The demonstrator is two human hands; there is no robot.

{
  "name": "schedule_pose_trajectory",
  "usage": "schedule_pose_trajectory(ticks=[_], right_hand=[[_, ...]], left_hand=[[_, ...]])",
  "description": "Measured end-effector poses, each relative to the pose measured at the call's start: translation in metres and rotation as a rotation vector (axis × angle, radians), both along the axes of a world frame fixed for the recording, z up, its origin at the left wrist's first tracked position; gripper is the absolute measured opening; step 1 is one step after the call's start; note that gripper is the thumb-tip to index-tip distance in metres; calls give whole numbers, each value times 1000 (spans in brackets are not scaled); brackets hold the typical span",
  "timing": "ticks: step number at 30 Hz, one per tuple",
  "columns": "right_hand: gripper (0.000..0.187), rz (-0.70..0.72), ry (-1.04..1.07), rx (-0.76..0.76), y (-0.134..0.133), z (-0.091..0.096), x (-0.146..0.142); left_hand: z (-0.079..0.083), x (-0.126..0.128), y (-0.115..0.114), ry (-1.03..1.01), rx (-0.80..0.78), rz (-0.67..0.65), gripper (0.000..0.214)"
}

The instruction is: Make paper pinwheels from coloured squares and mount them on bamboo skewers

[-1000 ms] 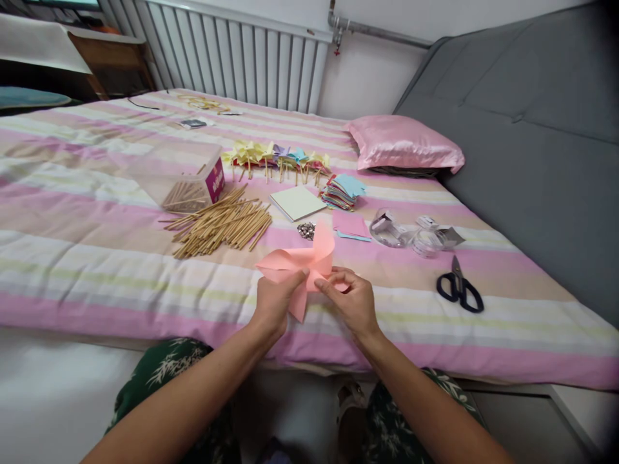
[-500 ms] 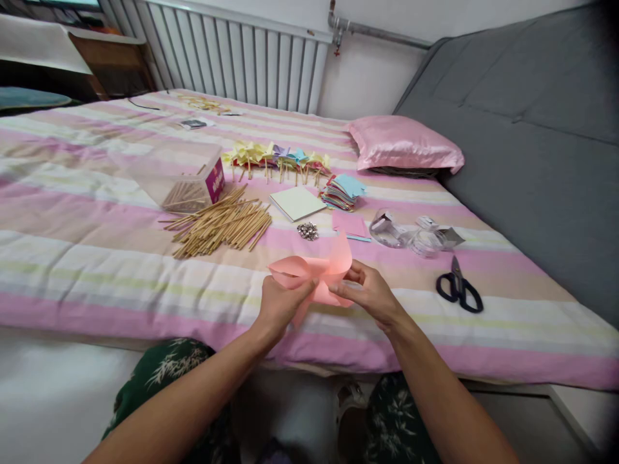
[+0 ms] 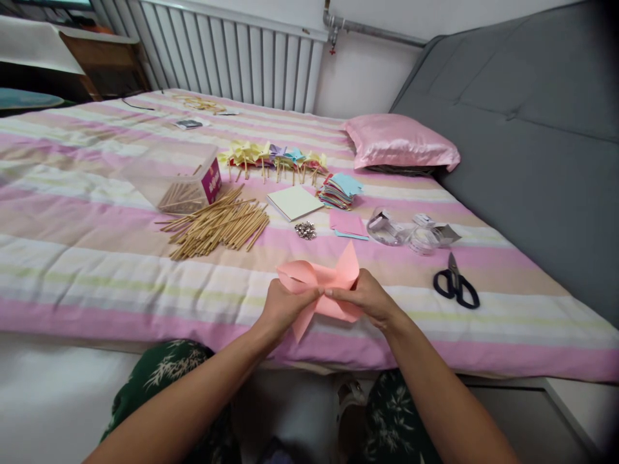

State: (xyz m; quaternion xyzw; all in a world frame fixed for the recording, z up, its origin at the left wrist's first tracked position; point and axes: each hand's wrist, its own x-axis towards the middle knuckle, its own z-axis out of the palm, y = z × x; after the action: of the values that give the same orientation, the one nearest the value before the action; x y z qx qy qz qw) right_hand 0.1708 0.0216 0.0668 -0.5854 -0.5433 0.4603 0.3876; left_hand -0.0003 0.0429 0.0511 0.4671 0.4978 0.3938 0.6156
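Note:
A coral-pink paper pinwheel (image 3: 325, 277) is held over the near edge of the bed, its blades curled in toward the centre. My left hand (image 3: 289, 303) grips it from the left, thumb pressed on the middle. From the right, my right hand (image 3: 371, 298) also grips it, and its thumb meets the left one at the centre. The other fingers are mostly hidden behind the paper. Just beyond lie a small heap of shiny metal pieces (image 3: 305, 230) and pink paper squares (image 3: 347, 223) with a light blue edge below.
Thin wooden sticks (image 3: 217, 225) lie by a clear plastic box (image 3: 169, 171). Behind are finished pinwheels (image 3: 246, 153), a pale paper pad (image 3: 294, 202) and a coloured paper stack (image 3: 338, 192). Clear tape rolls (image 3: 420, 240) and black-handled scissors (image 3: 455, 283) rest at right. A pink pillow (image 3: 403, 143) lies farther back.
My right thumb has moved in to the pinwheel's centre and now touches the left thumb. The upper right blade stands more pointed. The view has shifted slightly.

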Motion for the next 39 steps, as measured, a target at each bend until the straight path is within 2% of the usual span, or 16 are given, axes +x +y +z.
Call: schedule_pose_trajectory(ticks=[8, 10, 13, 15, 20, 22, 24, 28, 33, 39], right_hand=[[28, -16, 83, -58, 3, -2, 2], [25, 6, 58, -88, 4, -3, 6], [22, 86, -39, -147, 5, -4, 11], [21, 155, -115, -169, 4, -4, 11], [33, 294, -301, -196, -1, 2, 5], [33, 328, -317, -179, -4, 6, 2], [30, 351, -321, -160, -5, 8, 1], [28, 376, -376, -149, -6, 8, -1], [28, 344, -444, -95, -7, 9, -4], [29, 349, -489, -16, -7, 13, -3]], left_hand=[[10, -7, 7, -66, -57, -51, 42], [16, -14, 14, -52, 44, -59, 45], [25, -22, 24, 112, 274, -61, 55], [29, -24, 26, 248, 366, -173, 51], [27, -22, 19, 403, 378, -642, 19], [25, -22, 16, 497, 403, -756, 21], [24, -21, 15, 568, 406, -808, 29], [23, -19, 13, 588, 386, -842, 33], [20, -14, 12, 597, 377, -776, 31], [14, -13, 13, 492, 383, -733, 30]])
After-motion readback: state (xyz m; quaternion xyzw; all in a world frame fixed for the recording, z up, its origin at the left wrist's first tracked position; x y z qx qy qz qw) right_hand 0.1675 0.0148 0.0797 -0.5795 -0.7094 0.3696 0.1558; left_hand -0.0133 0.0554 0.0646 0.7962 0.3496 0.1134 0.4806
